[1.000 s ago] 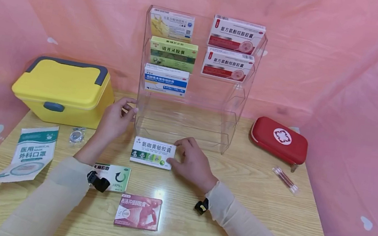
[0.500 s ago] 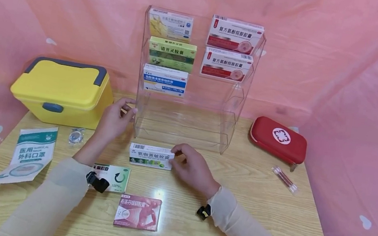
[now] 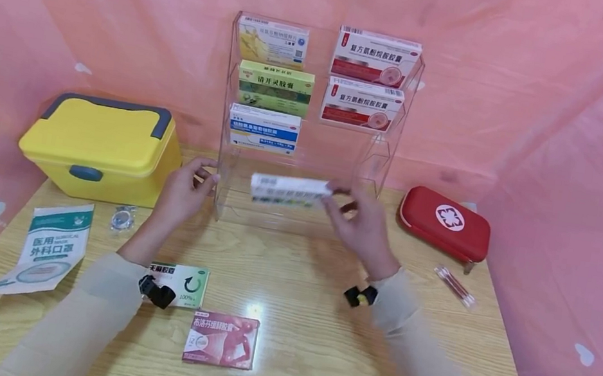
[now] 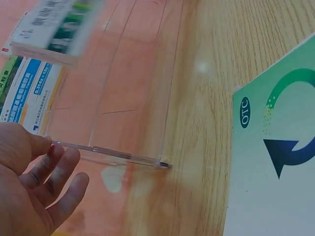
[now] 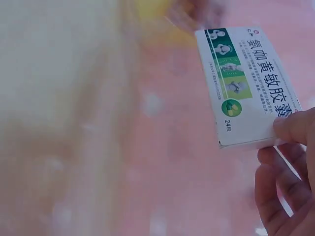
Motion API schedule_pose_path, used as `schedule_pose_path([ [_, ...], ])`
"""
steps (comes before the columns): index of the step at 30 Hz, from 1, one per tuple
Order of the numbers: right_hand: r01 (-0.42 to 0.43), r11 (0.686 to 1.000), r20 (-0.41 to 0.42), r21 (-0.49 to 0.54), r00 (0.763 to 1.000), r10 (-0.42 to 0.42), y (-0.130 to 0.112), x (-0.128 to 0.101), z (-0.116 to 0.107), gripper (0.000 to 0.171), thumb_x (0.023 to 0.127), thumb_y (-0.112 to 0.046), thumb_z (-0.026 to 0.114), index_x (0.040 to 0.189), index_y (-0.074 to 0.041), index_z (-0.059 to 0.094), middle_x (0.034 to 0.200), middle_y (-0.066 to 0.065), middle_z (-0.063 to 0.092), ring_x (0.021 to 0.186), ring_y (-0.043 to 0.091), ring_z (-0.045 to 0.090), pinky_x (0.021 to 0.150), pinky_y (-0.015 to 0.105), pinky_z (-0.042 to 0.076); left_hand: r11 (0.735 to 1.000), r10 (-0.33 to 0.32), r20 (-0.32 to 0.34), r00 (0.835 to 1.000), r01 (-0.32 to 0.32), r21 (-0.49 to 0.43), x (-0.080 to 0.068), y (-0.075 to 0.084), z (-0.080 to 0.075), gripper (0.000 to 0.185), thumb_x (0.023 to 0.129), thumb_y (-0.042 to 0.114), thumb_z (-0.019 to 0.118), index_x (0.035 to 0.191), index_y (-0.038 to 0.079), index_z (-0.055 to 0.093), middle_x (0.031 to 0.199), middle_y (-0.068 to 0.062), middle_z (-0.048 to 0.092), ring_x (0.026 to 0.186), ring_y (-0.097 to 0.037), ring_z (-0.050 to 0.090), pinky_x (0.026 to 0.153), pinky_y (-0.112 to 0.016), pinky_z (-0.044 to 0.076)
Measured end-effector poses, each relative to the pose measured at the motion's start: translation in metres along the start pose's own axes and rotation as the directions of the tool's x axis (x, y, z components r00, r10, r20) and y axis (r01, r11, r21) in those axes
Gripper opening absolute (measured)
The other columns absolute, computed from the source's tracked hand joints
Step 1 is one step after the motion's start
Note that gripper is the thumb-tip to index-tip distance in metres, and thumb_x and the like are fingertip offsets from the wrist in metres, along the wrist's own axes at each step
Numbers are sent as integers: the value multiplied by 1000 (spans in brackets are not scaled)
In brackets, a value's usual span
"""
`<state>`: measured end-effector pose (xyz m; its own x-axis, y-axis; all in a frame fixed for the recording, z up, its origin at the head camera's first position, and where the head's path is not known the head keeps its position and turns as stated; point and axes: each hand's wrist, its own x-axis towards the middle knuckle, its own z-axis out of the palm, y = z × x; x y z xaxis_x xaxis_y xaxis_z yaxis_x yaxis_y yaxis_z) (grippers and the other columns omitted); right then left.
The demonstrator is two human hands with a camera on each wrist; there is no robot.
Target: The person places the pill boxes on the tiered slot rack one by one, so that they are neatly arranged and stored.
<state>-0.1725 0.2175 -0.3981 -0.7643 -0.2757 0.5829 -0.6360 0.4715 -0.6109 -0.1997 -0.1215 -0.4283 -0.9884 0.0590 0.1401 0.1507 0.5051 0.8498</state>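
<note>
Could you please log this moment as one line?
right hand: holds white box in air; left hand: touches rack; on table: pink box

Left wrist view: green-and-white carton (image 4: 270,167) cut off at three o'clock; the box (image 4: 56,24) I hold, at ten, blurred.

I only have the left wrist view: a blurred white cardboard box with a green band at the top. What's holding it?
Observer: The person's right hand grips the green-banded box at one end.
Operator: What stands on the right side of the clear plastic rack?
Observer: A white-and-red cardboard box in the top tier and a matching one right below.
Operator: And near the green-and-white cardboard box with the curved arrow?
Observer: A flat pink-red cardboard box lies on the light wooden table, nearer the person.
</note>
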Motion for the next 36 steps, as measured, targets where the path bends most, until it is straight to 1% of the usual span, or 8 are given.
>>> schedule_pose_path([
  [3,-17,999,-112,-43,994,12,-6,25,-28,27,91,3,74,115,-2,64,114,7,68,98,21,66,70,32,55,1000,2,0,1000,-2,1,-1,0,1,31,104,20,61,132,7,60,98,-12,65,82,-36,69,64,-37,54],
  [6,-47,995,-213,-88,977,27,-17,44,-49,25,91,4,73,114,2,65,113,10,68,97,21,64,76,36,50,1000,5,-1,1000,-5,2,-1,0,1,32,104,20,61,133,7,60,98,-12,65,81,-34,68,65,-37,54],
  [9,-88,985,-278,-149,960,43,-16,56,-63,24,93,-2,73,116,-2,66,117,7,67,104,17,62,80,35,46,1000,3,1,1000,-3,2,-1,0,1,32,104,20,61,133,7,60,98,-11,64,81,-32,68,66,-38,54],
  [12,-102,975,-306,-197,951,38,1,62,-70,24,95,-13,74,118,-9,68,121,-1,67,108,11,61,81,32,45,1000,-1,1,1000,1,0,0,-1,0,32,104,19,61,133,8,60,98,-12,64,82,-33,68,67,-37,55],
  [15,-127,966,-300,-227,952,54,7,66,-71,25,95,-17,73,119,-11,69,123,-4,67,108,9,61,81,32,47,1000,-3,-2,1000,3,1,1,-2,0,32,103,19,62,133,8,60,98,-12,65,82,-35,69,67,-37,54],
  [20,-203,953,-277,-226,951,137,13,65,-70,28,95,-22,74,121,-13,68,125,-8,66,110,9,57,85,32,47,1000,-15,4,1000,15,4,1,-2,1,32,103,19,62,133,8,60,99,-12,64,84,-34,69,68,-38,54],
  [26,-202,939,-280,-277,952,122,19,64,-75,27,96,-21,73,121,-11,68,120,-2,66,107,16,53,86,40,47,1000,-30,6,1000,30,8,1,-2,2,32,104,20,61,134,10,60,100,-11,64,85,-33,69,70,-38,54],
  [36,-248,915,-204,-318,960,190,26,62,-74,28,96,-24,74,120,-11,72,116,1,67,99,23,47,82,37,40,999,-33,5,999,33,6,0,-2,3,32,103,20,62,133,10,60,100,-11,65,82,-30,68,68,-38,55],
])
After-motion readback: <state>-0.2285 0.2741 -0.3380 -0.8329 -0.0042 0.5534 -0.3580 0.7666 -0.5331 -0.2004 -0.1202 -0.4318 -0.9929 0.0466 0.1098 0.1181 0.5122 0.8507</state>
